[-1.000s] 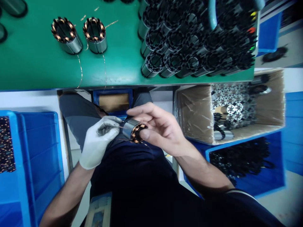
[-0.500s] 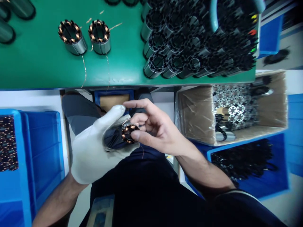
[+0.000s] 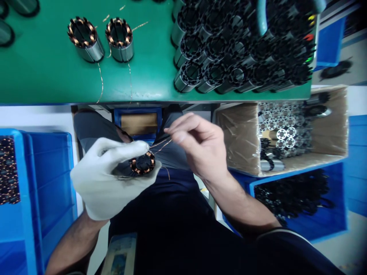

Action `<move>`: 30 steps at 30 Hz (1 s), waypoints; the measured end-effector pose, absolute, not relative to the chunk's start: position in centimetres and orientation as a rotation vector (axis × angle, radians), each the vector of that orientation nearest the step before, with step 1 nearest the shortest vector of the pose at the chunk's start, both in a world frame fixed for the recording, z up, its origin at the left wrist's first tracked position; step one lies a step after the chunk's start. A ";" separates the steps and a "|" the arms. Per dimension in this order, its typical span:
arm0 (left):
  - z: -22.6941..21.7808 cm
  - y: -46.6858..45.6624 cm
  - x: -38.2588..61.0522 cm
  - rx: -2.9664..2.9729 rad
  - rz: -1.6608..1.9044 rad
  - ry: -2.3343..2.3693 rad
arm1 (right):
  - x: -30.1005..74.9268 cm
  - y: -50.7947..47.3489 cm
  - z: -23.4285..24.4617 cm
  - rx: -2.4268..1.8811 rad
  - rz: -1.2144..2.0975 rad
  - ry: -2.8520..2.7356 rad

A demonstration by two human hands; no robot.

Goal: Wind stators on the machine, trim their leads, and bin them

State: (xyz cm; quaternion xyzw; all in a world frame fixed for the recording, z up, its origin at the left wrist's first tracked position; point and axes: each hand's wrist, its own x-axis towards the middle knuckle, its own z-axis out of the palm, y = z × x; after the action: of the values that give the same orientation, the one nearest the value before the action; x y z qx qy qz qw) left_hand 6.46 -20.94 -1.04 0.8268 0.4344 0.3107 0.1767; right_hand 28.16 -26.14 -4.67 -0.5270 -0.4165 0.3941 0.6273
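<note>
My left hand, in a white glove, is wrapped round a small motor stator with copper windings, held over my lap. My bare right hand is just right of it, thumb and forefinger pinched on thin copper wire that runs from the stator's top. Two wound stators stand on the green table above, their loose wire ends trailing toward the table edge.
A dense cluster of black unwound stator cores fills the table's right. A cardboard box with metal parts sits at right, above a blue bin of black parts. Blue bins stand at left.
My gloved left hand took over the stator and lowered it leftward. My right hand let go of its body, rose, and now pulls a copper wire strand out from it.
</note>
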 end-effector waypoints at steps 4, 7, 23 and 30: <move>-1.0 -20.9 6.2 2.285 0.834 1.334 | 27.8 -26.9 -4.8 -1.278 0.722 -1.020; -1.3 -20.9 5.9 2.214 0.784 1.272 | 27.1 -27.4 -4.4 -1.206 0.645 -1.282; -2.5 -20.6 8.9 2.014 0.803 1.155 | 25.1 -27.8 -4.3 -1.085 1.123 -0.800; -2.8 -20.2 8.6 2.072 0.688 1.132 | 22.6 -28.1 -5.4 -1.115 1.270 -0.596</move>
State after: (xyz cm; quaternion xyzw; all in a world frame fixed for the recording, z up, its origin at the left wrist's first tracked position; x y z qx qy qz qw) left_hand 8.61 -20.20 -2.84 0.7939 0.4338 0.2635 0.3349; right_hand 22.57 -28.10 -5.39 -0.4858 -0.2597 0.5534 0.6248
